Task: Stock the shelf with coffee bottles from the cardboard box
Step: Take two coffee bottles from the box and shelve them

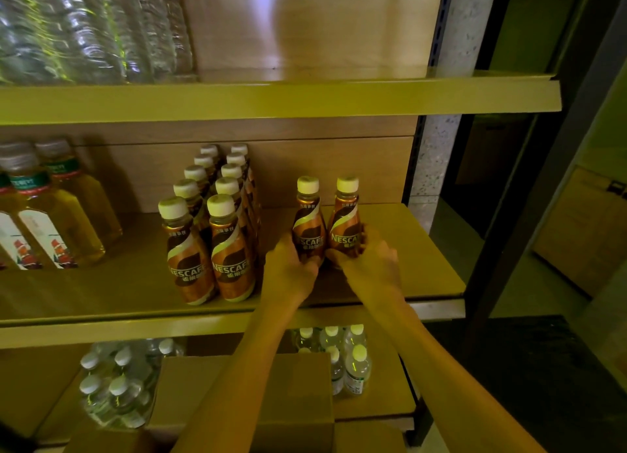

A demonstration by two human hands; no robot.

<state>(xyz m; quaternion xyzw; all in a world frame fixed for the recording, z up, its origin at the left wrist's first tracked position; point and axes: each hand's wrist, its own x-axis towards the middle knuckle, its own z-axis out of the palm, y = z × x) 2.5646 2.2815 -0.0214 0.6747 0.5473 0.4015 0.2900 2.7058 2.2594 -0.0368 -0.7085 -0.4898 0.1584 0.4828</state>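
Two brown coffee bottles with cream caps stand upright side by side on the middle shelf (424, 259). My left hand (291, 268) grips the base of the left bottle (308, 222). My right hand (369, 261) grips the base of the right bottle (346, 220). To their left, two rows of several more coffee bottles (217, 222) run back toward the wooden rear panel. The cardboard box (295, 391) sits below, under my forearms, its top partly hidden by them.
Tall bottles of yellow liquid (51, 215) stand at the middle shelf's left. Clear water bottles (84, 28) fill the top shelf's left side. Small water bottles (349, 357) and a wrapped pack (115, 388) sit on the lower shelf. A dark post (529, 198) borders the right.
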